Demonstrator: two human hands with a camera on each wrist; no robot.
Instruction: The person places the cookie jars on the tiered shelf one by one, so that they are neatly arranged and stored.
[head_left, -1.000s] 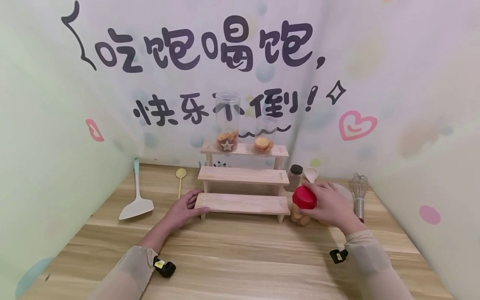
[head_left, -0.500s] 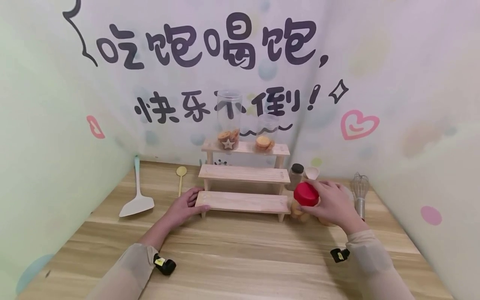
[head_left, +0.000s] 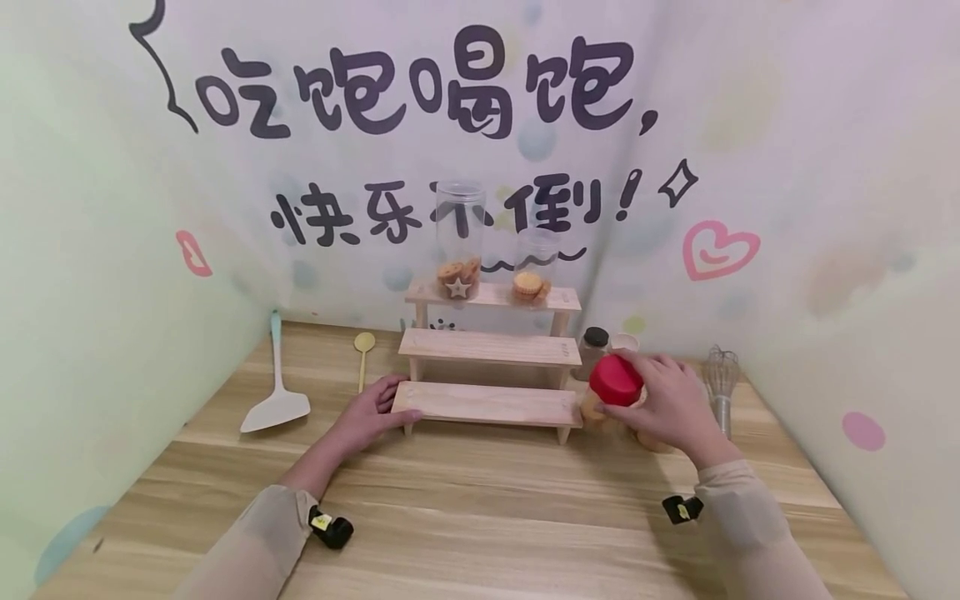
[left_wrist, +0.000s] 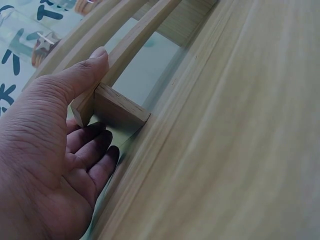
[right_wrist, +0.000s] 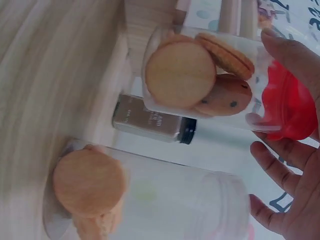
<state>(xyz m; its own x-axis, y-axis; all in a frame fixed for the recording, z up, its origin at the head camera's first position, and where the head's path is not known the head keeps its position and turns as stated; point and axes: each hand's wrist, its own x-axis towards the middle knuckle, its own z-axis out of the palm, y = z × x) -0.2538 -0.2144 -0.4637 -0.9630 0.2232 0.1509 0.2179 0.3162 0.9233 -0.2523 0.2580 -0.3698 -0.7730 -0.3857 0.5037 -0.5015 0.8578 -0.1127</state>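
My right hand [head_left: 671, 408] holds a clear cookie jar [right_wrist: 197, 75] by its red lid [head_left: 617, 381]. Round biscuits show inside, and in the right wrist view the jar's base looks a little off the tabletop. A second clear jar [right_wrist: 170, 195] with biscuits stands just beside, partly hidden by that hand in the head view. At the left end of a three-step wooden stand [head_left: 487, 402], my left hand [head_left: 377, 414] grips the lowest step, thumb on top and fingers underneath. Two clear jars, a tall one [head_left: 460, 242] and a shorter one [head_left: 531, 287], hold cookies on the top step.
Behind the red-lidded jar are a black-capped spice bottle [head_left: 596, 357] and a pale spoon [head_left: 625, 342]. A whisk [head_left: 722, 383] lies at the right. On the left are a white spatula [head_left: 276, 410] and a yellow spoon [head_left: 364, 343]. A printed cloth [head_left: 480, 150] backs the table.
The red-lidded jar has risen slightly and shifted a little right in my right hand, its lid tilting. My left hand keeps its grip on the stand.
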